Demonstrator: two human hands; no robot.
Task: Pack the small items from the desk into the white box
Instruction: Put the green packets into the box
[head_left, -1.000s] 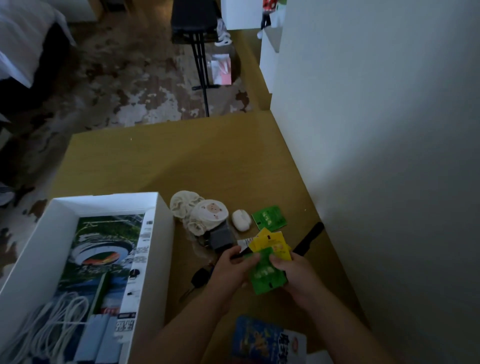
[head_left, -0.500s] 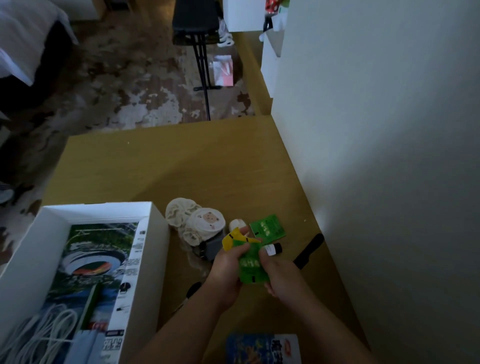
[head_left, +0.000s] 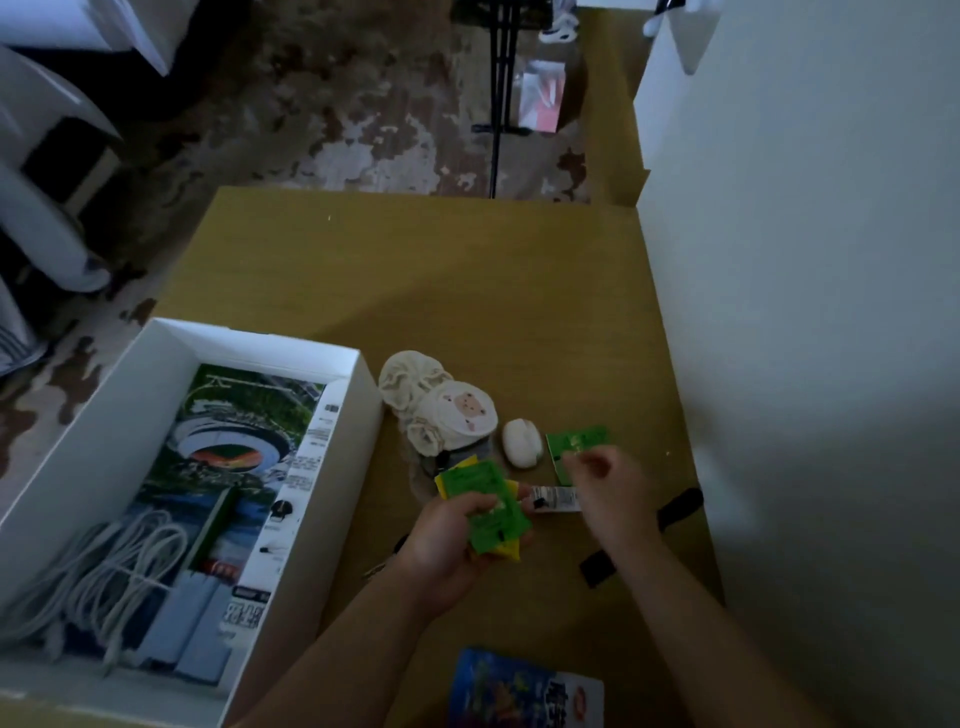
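My left hand (head_left: 447, 545) grips a small stack of green and yellow sachets (head_left: 485, 506) above the desk. My right hand (head_left: 608, 493) reaches to another green sachet (head_left: 576, 444) lying flat on the desk, fingertips at its near edge; whether they pinch it is unclear. A small white tube (head_left: 553, 500) lies between the two hands. A white oval case (head_left: 521, 442) and a cream cloth pouch with a cartoon patch (head_left: 441, 410) lie just beyond. The white box (head_left: 249, 343) stands open at the left, holding a printed carton and coiled white cables.
A black strap-like object (head_left: 675, 509) lies by the white wall at the desk's right edge. A blue snack packet (head_left: 519, 691) sits at the near edge. Dark keys (head_left: 387, 558) show partly beside my left wrist. Bare desk (head_left: 441, 270) stretches beyond the items.
My right hand has let go of the stack and moved right to the green sachet on the desk. My left hand now holds the stack alone. The camera has tilted and shifted.
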